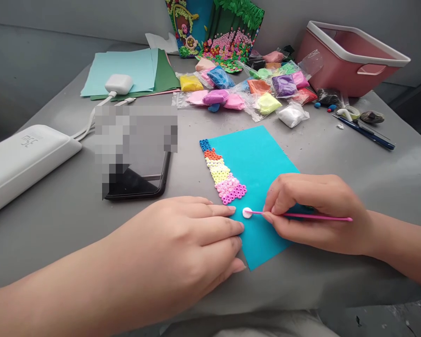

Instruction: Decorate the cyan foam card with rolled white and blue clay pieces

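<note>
A sheet of blue card [256, 159] lies at an angle on the table in front of me. Along its left edge runs a band of small clay rings [221, 173] in blue, orange, cream, yellow, pink and magenta. Below the band sits a small flattened white clay ball [247, 213]. My right hand [315, 210] pinches a thin pink stick [308, 216], whose tip touches the white ball. Stretched out flat, my left hand [192, 238] rests with its fingertips on the card's left edge, beside the ball.
Several bagged clay packets [215, 97] lie at the back, near a pink bin [344, 65] and a decorated clay picture [228, 32]. A phone [136, 182], a white power bank [28, 159] and coloured paper sheets [126, 68] are on the left. Slim tools [366, 133] lie right.
</note>
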`<act>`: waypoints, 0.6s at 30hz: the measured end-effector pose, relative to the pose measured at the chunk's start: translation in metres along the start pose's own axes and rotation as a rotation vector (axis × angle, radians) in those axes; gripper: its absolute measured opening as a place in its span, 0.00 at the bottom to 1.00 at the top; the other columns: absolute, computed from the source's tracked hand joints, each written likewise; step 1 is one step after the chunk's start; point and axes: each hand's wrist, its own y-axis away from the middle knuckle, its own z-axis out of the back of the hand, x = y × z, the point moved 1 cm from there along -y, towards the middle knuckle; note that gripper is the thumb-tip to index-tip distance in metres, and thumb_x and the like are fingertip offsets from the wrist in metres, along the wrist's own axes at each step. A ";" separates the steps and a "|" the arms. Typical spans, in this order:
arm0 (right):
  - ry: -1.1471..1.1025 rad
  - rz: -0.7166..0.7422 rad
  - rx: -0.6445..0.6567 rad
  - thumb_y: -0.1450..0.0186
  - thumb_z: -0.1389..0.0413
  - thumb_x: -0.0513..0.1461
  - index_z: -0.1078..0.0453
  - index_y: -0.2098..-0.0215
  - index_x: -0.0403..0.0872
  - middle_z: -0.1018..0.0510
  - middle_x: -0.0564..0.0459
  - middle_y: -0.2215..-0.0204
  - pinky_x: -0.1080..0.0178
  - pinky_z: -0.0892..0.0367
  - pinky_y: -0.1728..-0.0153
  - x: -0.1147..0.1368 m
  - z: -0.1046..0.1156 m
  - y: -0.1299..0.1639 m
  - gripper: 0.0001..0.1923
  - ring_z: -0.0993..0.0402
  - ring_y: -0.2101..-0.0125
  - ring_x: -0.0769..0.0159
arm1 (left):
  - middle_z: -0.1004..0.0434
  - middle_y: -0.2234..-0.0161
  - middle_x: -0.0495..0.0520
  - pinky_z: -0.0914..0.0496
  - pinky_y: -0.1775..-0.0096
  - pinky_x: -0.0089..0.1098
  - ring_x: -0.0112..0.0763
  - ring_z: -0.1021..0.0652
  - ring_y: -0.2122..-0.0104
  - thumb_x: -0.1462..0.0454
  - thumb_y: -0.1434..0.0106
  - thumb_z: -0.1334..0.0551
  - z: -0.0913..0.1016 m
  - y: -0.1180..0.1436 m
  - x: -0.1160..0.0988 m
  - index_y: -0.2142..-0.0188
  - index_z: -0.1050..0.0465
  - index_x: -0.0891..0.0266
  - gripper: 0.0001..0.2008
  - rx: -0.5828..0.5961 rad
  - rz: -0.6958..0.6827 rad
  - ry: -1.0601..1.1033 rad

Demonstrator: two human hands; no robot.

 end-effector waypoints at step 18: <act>0.013 -0.100 -0.003 0.31 0.42 0.35 0.34 0.71 0.48 0.20 0.55 0.73 0.66 0.31 0.73 0.003 -0.001 0.001 0.10 0.24 0.73 0.70 | 0.13 0.63 0.54 0.22 0.47 0.33 0.35 0.15 0.59 0.65 0.28 0.40 -0.001 0.001 0.001 0.61 0.18 0.59 0.11 -0.011 -0.016 0.009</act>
